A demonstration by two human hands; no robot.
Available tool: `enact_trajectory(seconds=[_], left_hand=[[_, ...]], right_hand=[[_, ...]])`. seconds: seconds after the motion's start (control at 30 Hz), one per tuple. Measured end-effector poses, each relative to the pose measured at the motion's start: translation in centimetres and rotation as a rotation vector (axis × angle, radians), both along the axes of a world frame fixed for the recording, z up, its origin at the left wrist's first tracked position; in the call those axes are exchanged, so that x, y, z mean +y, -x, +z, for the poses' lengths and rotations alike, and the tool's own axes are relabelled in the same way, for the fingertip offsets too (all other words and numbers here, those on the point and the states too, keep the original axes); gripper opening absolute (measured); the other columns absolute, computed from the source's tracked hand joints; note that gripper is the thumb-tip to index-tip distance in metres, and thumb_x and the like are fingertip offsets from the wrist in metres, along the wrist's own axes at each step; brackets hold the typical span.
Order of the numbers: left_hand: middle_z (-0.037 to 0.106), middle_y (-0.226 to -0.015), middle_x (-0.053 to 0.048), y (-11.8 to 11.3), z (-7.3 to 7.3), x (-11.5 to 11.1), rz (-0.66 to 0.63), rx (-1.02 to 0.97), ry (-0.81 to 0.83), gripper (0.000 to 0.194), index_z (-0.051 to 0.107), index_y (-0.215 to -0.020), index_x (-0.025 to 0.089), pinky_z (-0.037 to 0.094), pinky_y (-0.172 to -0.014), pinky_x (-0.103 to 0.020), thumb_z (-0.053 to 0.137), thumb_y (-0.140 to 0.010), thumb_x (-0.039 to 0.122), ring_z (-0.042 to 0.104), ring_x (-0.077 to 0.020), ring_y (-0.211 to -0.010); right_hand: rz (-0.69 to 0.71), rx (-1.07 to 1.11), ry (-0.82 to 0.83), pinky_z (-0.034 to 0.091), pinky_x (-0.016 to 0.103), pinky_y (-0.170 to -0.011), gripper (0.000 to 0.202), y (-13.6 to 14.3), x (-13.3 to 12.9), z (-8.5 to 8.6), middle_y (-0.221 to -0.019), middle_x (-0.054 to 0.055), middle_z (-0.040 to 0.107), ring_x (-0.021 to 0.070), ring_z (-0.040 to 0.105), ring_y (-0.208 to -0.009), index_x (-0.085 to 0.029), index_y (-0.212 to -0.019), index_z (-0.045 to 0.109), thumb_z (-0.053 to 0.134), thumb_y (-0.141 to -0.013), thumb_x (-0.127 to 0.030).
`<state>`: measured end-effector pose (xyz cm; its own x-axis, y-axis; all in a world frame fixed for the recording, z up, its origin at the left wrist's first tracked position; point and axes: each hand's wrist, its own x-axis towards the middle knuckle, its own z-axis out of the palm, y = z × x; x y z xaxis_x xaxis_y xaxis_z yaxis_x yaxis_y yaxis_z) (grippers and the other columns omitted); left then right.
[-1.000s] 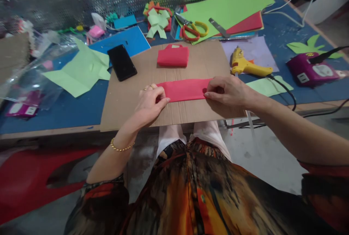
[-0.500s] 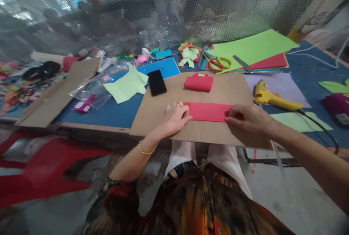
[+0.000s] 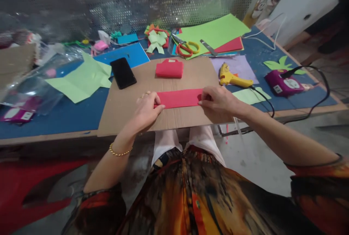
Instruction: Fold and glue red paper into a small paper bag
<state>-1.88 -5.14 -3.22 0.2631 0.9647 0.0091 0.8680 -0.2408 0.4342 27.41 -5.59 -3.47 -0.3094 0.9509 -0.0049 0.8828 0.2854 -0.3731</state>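
A flat red strip (image 3: pixel 180 98), paper or thin foam, lies lengthwise across a sheet of brown cardboard (image 3: pixel 117 113). Its left end is pinched between thumb and fingers of my left hand (image 3: pixel 148 108). At the opposite end, my right hand (image 3: pixel 219 100) grips the strip with curled fingers, which hide that corner. Just beyond the strip sits a small red folded piece (image 3: pixel 169 69) shaped like a handbag, with a pale patch on top. A yellow glue gun (image 3: pixel 234 78) rests beyond my right hand, on a lilac sheet (image 3: pixel 247 66).
Left of the cardboard's back lie a black phone (image 3: pixel 123 73) and a creased pale green sheet (image 3: pixel 84 75). Scissors (image 3: pixel 188 49) and a metal blade (image 3: pixel 208 47) rest on green sheets (image 3: pixel 215 28). The glue gun's cable runs near a purple box (image 3: pixel 283 82).
My view has turned to the right, so the table appears shifted left and the purple box shows fully. Both hands keep the same hold on the red strip.
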Motion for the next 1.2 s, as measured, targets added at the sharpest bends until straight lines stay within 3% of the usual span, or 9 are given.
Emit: enact_trajectory(seconds=[0.23,0.47,0.6,0.7,0.77,0.87,1.03,1.2], left_hand=[[0.063,-0.095,-0.003,1.8,-0.8,0.0,0.049,-0.04,-0.038,0.016,0.053,-0.09,0.024,0.048,-0.096,-0.045,0.068,-0.087,0.018,0.058,-0.0228,-0.095],[0.065,-0.104,-0.007,2.0,-0.5,-0.6,0.05,0.051,-0.037,0.012,0.059,-0.1,0.022,0.049,-0.096,-0.047,0.066,-0.092,0.017,0.061,-0.0264,-0.101],[0.065,-0.121,-0.016,0.4,-0.4,-1.9,0.004,0.271,-0.256,0.025,0.069,-0.121,0.02,0.047,-0.093,-0.05,0.057,-0.1,0.013,0.061,-0.0336,-0.112],[0.068,-0.122,-0.018,-1.6,-0.2,-3.3,-0.246,0.46,-0.324,0.043,0.071,-0.135,0.019,0.049,-0.091,-0.048,0.042,-0.106,0.007,0.062,-0.0336,-0.112],[0.07,-0.12,-0.021,-2.8,-0.1,-4.2,-0.382,0.551,-0.351,0.043,0.068,-0.139,0.009,0.051,-0.091,-0.045,0.04,-0.107,0.005,0.064,-0.0312,-0.11],[0.072,-0.11,-0.02,-4.0,0.1,-5.4,-0.374,0.645,-0.414,0.045,0.069,-0.139,0.003,0.052,-0.082,-0.039,0.044,-0.101,-0.002,0.065,-0.0269,-0.096],[0.071,-0.101,-0.015,-5.4,0.7,-6.6,-0.336,0.75,-0.39,0.058,0.058,-0.16,0.021,0.054,-0.079,-0.035,0.052,-0.104,0.008,0.069,-0.0255,-0.095],[0.072,-0.103,-0.015,-6.0,0.7,-7.0,-0.291,0.779,-0.376,0.058,0.057,-0.161,0.023,0.057,-0.081,-0.037,0.052,-0.105,0.009,0.07,-0.0262,-0.096]], right_hand=[[0.0,0.063,0.018,0.04,0.03,-0.067,0.014,-0.8,0.3,-0.6,-0.085,0.004,0.073,0.0169,0.061,-0.074,-0.021,-0.081,0.065,0.072,-0.089,-0.028],[0.013,0.008,-0.051,0.038,0.032,-0.067,0.014,-2.0,0.2,-0.9,-0.08,0.003,0.07,0.0192,0.061,-0.072,-0.022,-0.079,0.062,0.069,-0.089,-0.029],[0.055,-0.082,-0.098,0.033,0.033,-0.071,0.017,-1.7,0.1,-0.6,-0.081,0.004,0.069,0.0212,0.061,-0.077,-0.022,-0.077,0.057,0.067,-0.09,-0.026],[0.058,-0.122,-0.109,0.03,0.033,-0.073,0.017,-1.4,0.0,-0.7,-0.081,0.004,0.07,0.0218,0.062,-0.079,-0.022,-0.078,0.057,0.066,-0.092,-0.026],[0.071,-0.147,-0.143,0.028,0.033,-0.074,0.018,-1.4,-0.1,-1.0,-0.081,0.004,0.071,0.0222,0.063,-0.079,-0.021,-0.079,0.056,0.065,-0.094,-0.026],[0.11,-0.2,-0.217,0.028,0.034,-0.073,0.02,-1.3,-0.6,-1.6,-0.08,0.006,0.072,0.0228,0.064,-0.076,-0.021,-0.079,0.057,0.061,-0.098,-0.027],[0.182,-0.391,-0.451,0.027,0.037,-0.07,0.02,-0.1,-2.3,-1.3,-0.07,0.009,0.067,0.025,0.059,-0.066,-0.019,-0.082,0.064,0.053,-0.098,-0.011],[0.354,-0.38,-0.65,0.034,0.037,-0.071,0.024,3.1,-4.5,-1.3,-0.081,0.011,0.069,0.0255,0.059,-0.072,-0.018,-0.086,0.068,0.054,-0.095,-0.001]])
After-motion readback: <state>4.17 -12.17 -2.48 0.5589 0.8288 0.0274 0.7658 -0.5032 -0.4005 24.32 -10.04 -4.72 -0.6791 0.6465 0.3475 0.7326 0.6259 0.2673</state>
